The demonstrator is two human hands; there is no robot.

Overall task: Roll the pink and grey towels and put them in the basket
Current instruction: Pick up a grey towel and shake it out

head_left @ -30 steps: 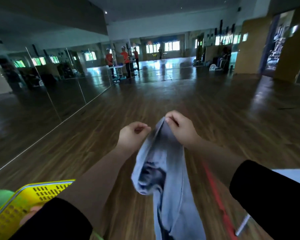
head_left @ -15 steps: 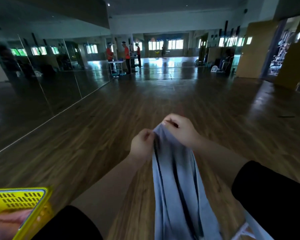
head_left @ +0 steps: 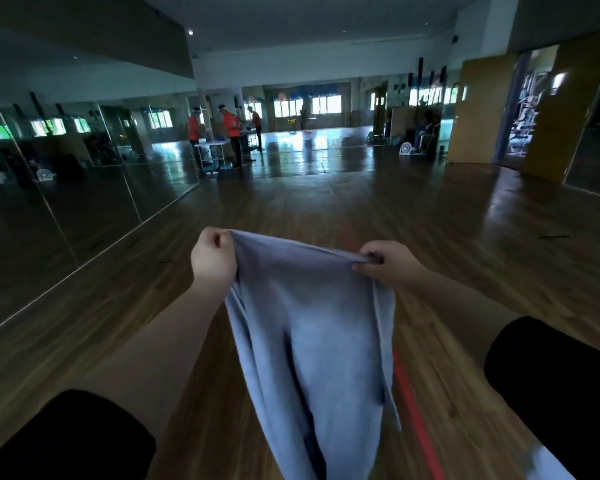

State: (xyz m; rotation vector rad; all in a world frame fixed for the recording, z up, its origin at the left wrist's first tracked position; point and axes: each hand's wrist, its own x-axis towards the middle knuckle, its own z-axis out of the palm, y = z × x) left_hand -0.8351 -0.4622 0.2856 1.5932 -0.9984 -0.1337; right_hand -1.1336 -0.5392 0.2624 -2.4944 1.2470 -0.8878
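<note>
Grey towel (head_left: pixel 309 323) is hanging above the wood floor (head_left: pixel 465 237), top edge stretched between left hand (head_left: pixel 212 258) and right hand (head_left: pixel 390 263), both pinching its corners, fingers clamped on cloth. It is looking light, soft and limp (corners seem the surest hold).

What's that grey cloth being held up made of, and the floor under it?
The grey towel looks like soft, matte fabric, perhaps cotton or microfibre: it hangs in limp folds from the left hand and right hand. The floor looks like glossy wood planks or wood-look laminate: grain streaks, plank seams and window reflections show.
</note>
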